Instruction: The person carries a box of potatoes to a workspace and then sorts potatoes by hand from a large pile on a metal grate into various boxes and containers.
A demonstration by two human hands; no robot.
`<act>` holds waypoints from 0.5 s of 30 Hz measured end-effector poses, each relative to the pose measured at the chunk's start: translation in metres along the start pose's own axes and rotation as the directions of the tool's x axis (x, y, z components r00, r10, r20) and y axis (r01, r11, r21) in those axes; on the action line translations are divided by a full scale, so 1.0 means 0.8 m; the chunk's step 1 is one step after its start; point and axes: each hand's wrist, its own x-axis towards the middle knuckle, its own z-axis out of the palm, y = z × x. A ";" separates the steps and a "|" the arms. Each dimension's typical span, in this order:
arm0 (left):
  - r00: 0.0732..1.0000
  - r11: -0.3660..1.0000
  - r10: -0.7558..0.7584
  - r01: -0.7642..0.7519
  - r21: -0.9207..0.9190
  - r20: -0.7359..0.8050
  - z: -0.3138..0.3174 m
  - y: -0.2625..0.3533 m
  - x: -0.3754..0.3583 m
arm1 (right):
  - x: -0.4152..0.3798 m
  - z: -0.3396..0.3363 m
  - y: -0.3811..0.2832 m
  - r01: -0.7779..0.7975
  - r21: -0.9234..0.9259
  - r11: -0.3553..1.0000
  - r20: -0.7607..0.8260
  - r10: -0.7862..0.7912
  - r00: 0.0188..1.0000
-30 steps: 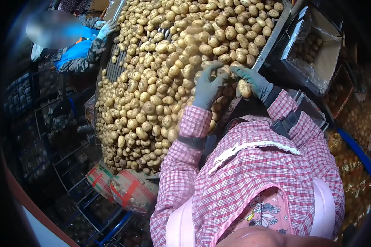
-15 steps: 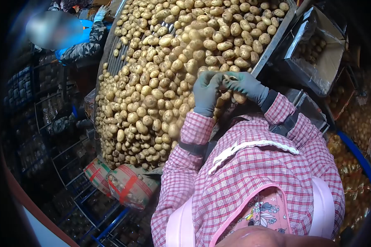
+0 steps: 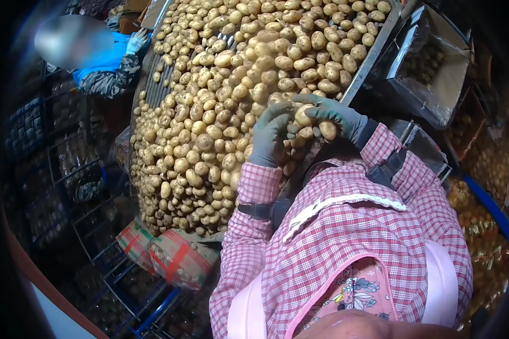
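Observation:
Both of my hands wear grey-green gloves and are close together at the near edge of a large heap of potatoes (image 3: 209, 113). My left hand (image 3: 271, 133) rests at the heap's edge with its fingers curved, touching potatoes between the two hands. On the right, my right hand (image 3: 339, 118) has its fingers curled round a potato (image 3: 303, 114). Another potato (image 3: 328, 130) sits just below those fingers. The palms are partly hidden, and what my left fingers hold cannot be made out.
A metal rail (image 3: 367, 62) bounds the heap at right, beside a lined box (image 3: 435, 73) with potatoes. A person in blue (image 3: 104, 62) stands at upper left, a gloved hand by the rim. Printed sacks (image 3: 181, 257) lie at lower left.
My hands have moved slightly apart, and their fingers have spread from a pinch to a curve around potatoes. The other person's gloved hand has come down a little.

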 end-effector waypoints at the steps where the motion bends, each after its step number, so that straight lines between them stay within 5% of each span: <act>1: 0.999 1.000 -0.013 0.012 0.014 0.042 0.003 -0.002 -0.002 | 0.004 -0.004 0.006 0.010 -0.046 0.999 -0.064 -0.013 0.998; 6: 0.996 0.994 0.050 -0.043 0.098 -0.074 -0.007 0.012 0.000 | -0.048 -0.041 -0.055 0.163 -0.165 0.973 -0.268 -0.204 0.942; 9: 0.988 0.994 0.058 -0.045 0.096 -0.142 -0.031 0.019 0.003 | -0.112 -0.121 -0.117 0.254 -0.309 0.916 -0.444 -0.375 0.814; 12: 0.991 0.956 0.117 -0.093 0.280 -0.072 -0.032 0.008 0.023 | -0.177 -0.226 -0.166 0.223 -0.479 0.849 -0.571 -0.495 0.655; 15: 0.877 0.634 0.440 -0.456 0.624 0.194 0.012 -0.020 0.051 | -0.208 -0.330 -0.193 0.089 -0.785 0.613 -0.518 -0.727 0.451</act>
